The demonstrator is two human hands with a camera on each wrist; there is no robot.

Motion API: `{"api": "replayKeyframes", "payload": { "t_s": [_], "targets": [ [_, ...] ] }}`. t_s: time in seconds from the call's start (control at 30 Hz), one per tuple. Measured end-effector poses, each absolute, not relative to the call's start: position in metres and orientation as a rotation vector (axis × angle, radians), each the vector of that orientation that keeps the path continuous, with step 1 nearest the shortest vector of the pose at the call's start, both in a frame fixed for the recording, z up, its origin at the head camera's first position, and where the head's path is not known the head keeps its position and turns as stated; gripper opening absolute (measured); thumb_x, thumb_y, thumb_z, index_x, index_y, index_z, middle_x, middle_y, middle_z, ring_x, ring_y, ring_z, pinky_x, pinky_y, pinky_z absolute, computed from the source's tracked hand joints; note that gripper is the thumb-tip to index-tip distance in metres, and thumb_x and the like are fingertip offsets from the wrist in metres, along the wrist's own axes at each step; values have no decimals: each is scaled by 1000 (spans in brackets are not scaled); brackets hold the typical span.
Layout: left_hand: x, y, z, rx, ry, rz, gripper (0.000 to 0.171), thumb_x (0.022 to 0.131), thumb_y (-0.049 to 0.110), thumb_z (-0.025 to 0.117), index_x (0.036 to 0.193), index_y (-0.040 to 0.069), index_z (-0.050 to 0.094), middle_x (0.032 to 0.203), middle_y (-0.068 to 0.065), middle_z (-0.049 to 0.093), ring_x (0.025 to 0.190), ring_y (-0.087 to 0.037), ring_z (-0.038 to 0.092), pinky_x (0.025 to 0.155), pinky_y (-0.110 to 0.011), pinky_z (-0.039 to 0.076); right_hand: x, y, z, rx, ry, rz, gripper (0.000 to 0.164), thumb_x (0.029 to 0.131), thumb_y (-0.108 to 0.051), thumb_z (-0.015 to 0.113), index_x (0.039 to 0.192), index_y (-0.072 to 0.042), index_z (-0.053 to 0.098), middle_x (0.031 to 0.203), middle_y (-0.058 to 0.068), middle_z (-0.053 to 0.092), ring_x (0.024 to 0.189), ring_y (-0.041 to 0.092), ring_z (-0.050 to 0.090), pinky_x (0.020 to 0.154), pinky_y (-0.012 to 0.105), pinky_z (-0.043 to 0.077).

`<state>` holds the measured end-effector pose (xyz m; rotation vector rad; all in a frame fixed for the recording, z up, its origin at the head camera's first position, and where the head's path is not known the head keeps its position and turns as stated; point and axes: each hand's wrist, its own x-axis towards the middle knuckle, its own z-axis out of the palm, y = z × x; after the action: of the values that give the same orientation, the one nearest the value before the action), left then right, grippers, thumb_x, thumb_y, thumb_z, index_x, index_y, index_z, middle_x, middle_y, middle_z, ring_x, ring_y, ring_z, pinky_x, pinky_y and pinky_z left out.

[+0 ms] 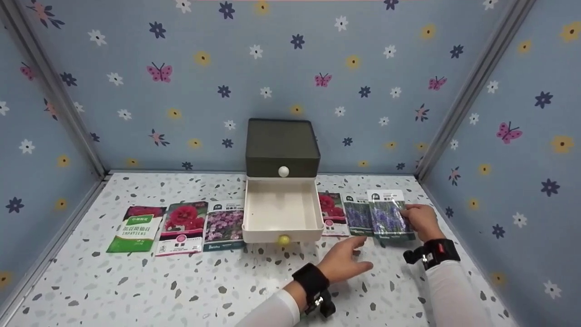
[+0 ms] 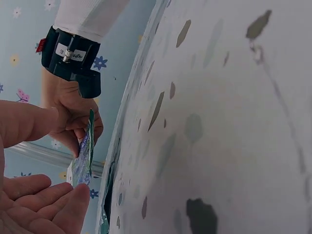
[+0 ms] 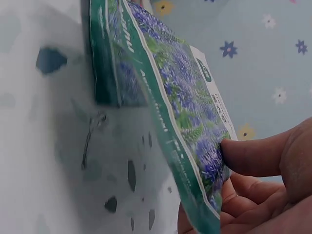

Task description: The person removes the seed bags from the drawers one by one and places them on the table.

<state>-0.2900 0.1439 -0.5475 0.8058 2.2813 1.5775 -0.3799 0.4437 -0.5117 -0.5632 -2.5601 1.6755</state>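
My right hand (image 1: 422,221) pinches the right edge of a seed packet (image 1: 389,214) with purple-blue flowers and a green bottom band. In the right wrist view the thumb lies on the front of this seed packet (image 3: 183,97), which is tilted up off the table. Another purple-flowered seed packet (image 1: 357,215) lies just left of it, partly covered. My left hand (image 1: 343,262) hovers over the table in front of the packets, thumb and fingers spread, holding nothing. The left wrist view shows the left hand (image 2: 44,204) near the held packet's edge; whether they touch I cannot tell.
A small drawer box (image 1: 283,145) with a dark top stands at the back, its cream lower drawer (image 1: 282,235) pulled out. Left of it lie a green-white packet (image 1: 136,229), a red-flower packet (image 1: 182,227) and a pink-flower packet (image 1: 224,225). Another red-flower packet (image 1: 333,213) lies right of the drawer.
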Motion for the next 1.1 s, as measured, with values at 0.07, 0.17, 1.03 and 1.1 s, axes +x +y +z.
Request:
{"api": "replayKeyframes", "payload": {
  "t_s": [0.07,0.17,1.03,1.1],
  "targets": [
    [-290,142,-548,806,2268,1588,77,97,25,84,164,3,51,161,-13,60,136,-29,68,113,-34,54,-383,450,-514,-579,-2556,1675,55,109,-9,66,156,15,52,79,-6,61,58,5,45,53,22,39],
    [-289,139,-548,805,2259,1607,77,97,24,84,163,3,52,160,-14,61,134,-30,69,112,-34,54,-388,460,-518,-588,-2555,1661,55,108,-9,68,155,15,53,80,-5,63,57,6,44,52,23,39],
    [-285,120,-551,766,2284,1569,67,98,23,84,156,0,59,149,-18,68,130,-30,71,110,-35,56,-401,474,-522,-698,-2726,1289,51,104,-20,67,136,21,61,131,32,63,110,36,59,90,39,51],
    [-284,118,-550,787,2293,1548,67,98,23,83,156,0,59,149,-18,68,130,-29,71,110,-34,56,-400,472,-523,-706,-2710,1317,55,105,-19,67,141,22,58,141,36,59,118,41,58,101,47,52]
  ]
}}
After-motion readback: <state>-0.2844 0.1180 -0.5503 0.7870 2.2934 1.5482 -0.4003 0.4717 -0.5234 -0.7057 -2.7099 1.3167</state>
